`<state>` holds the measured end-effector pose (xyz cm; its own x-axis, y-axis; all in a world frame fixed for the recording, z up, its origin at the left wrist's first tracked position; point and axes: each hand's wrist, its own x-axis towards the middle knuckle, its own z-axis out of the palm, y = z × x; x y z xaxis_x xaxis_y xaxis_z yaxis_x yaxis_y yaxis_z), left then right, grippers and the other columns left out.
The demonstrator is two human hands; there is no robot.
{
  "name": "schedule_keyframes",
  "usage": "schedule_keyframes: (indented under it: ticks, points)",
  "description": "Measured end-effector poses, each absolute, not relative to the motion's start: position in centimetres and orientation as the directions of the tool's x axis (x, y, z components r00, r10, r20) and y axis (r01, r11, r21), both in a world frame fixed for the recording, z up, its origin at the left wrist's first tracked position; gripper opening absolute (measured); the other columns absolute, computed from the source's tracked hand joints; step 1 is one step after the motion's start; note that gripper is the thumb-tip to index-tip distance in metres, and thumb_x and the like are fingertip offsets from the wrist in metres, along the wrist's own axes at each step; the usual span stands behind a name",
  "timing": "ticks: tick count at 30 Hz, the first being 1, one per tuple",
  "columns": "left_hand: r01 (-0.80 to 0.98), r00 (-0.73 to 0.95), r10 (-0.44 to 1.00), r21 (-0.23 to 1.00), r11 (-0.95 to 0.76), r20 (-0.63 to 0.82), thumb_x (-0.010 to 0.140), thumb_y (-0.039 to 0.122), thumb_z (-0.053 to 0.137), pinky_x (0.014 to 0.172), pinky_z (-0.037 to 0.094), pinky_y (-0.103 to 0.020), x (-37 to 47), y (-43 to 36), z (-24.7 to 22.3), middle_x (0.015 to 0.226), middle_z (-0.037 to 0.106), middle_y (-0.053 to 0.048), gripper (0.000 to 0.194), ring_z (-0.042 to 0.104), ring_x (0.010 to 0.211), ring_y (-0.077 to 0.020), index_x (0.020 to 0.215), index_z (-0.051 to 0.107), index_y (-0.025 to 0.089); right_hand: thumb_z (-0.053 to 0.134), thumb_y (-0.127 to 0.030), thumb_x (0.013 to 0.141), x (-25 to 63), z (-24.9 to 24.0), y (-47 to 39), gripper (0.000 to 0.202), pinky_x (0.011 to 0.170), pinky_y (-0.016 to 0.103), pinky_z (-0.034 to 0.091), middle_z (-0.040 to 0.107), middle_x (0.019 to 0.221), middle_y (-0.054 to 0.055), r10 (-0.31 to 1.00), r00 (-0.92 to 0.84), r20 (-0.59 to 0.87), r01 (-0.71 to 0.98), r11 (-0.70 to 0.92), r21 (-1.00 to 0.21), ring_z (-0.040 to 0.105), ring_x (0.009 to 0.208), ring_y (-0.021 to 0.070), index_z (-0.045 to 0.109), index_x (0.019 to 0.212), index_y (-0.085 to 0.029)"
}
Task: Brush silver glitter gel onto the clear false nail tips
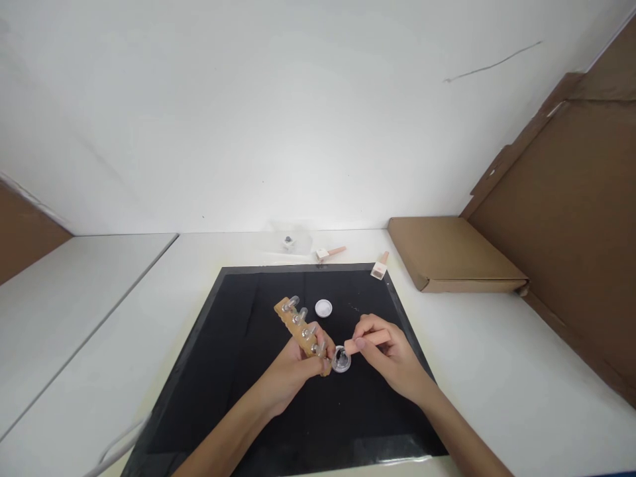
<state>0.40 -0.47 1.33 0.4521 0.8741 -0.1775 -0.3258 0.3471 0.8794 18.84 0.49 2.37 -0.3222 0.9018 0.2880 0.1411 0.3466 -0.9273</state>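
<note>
My left hand (298,364) is closed around the near end of a wooden nail-tip stand (293,324), a yellowish bar with a wavy edge and several clear nail tips standing on it. A long pink nail polish brush cap (370,340) is pinched in my right hand (390,354), its end over the edge of a small round jar (341,360). The jar holds something silvery that I cannot make out. It sits just right of my left fingertips on the black mat (278,411). Any bristles at the cap's end are not distinct.
Beyond my hands a white round lid (323,308) lies on the mat. One pink-capped bottle (322,254) lies behind the mat, another bottle (379,270) at its far right corner. A clear plastic piece (289,243) is near the wall. A flat cardboard box (454,255) stands right.
</note>
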Motion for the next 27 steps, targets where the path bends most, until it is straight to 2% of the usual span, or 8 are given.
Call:
schedule_keyframes:
  ticks: [5, 11, 15, 21, 27]
  points:
    - [-0.319, 0.445, 0.876, 0.882, 0.348, -0.185, 0.063, 0.005, 0.058, 0.060, 0.030, -0.026, 0.4, -0.2, 1.1, 0.071, 0.051, 0.004, 0.023, 0.040, 0.060, -0.0087, 0.070, 0.041, 0.020, 0.050, -0.021, 0.089, 18.8, 2.2, 0.6, 0.024, 0.050, 0.023, 0.035, 0.059, 0.071, 0.002, 0.910, -0.330, 0.251, 0.191, 0.325, -0.926, 0.051, 0.062, 0.0135, 0.062, 0.069, -0.018]
    - [-0.313, 0.429, 0.887, 0.893, 0.325, -0.173, 0.063, 0.006, 0.059, 0.059, 0.030, -0.025, 0.4, -0.2, 1.0, 0.071, 0.051, 0.004, 0.024, 0.039, 0.060, -0.0092, 0.071, 0.041, 0.020, 0.051, -0.019, 0.088, 18.9, 2.2, 0.8, 0.020, 0.058, 0.025, 0.039, 0.059, 0.070, 0.001, 0.916, -0.257, 0.308, 0.236, 0.369, -0.899, 0.053, 0.063, 0.0141, 0.058, 0.069, -0.018]
    - [-0.293, 0.416, 0.891, 0.901, 0.321, -0.182, 0.063, 0.009, 0.061, 0.060, 0.030, -0.025, 0.3, -0.4, 1.3, 0.071, 0.051, 0.004, 0.025, 0.040, 0.061, -0.0095, 0.071, 0.041, 0.020, 0.051, -0.025, 0.089, 19.0, 2.4, 0.8, 0.021, 0.057, 0.026, 0.038, 0.056, 0.066, 0.000, 0.917, -0.186, 0.352, 0.170, 0.383, -0.908, 0.051, 0.059, 0.0137, 0.056, 0.069, -0.019]
    - [-0.250, 0.379, 0.902, 0.916, 0.313, -0.204, 0.060, 0.010, 0.065, 0.059, 0.030, -0.025, 0.5, -0.3, 2.0, 0.070, 0.050, 0.005, 0.029, 0.041, 0.060, -0.0090, 0.071, 0.040, 0.020, 0.055, -0.038, 0.087, 19.0, 3.0, 0.5, 0.029, 0.050, 0.025, 0.034, 0.049, 0.060, -0.002, 0.902, -0.306, 0.305, -0.002, 0.320, -0.947, 0.043, 0.050, 0.0107, 0.056, 0.065, -0.019]
    - [-0.233, 0.416, 0.895, 0.933, 0.276, -0.161, 0.061, 0.011, 0.066, 0.060, 0.030, -0.025, 0.8, -0.4, 2.3, 0.070, 0.049, 0.005, 0.030, 0.040, 0.061, -0.0090, 0.069, 0.039, 0.020, 0.054, -0.027, 0.087, 18.8, 3.2, 0.5, 0.025, 0.047, 0.024, 0.033, 0.053, 0.061, 0.000, 0.874, -0.395, 0.284, 0.051, 0.329, -0.943, 0.047, 0.053, 0.0117, 0.059, 0.065, -0.018]
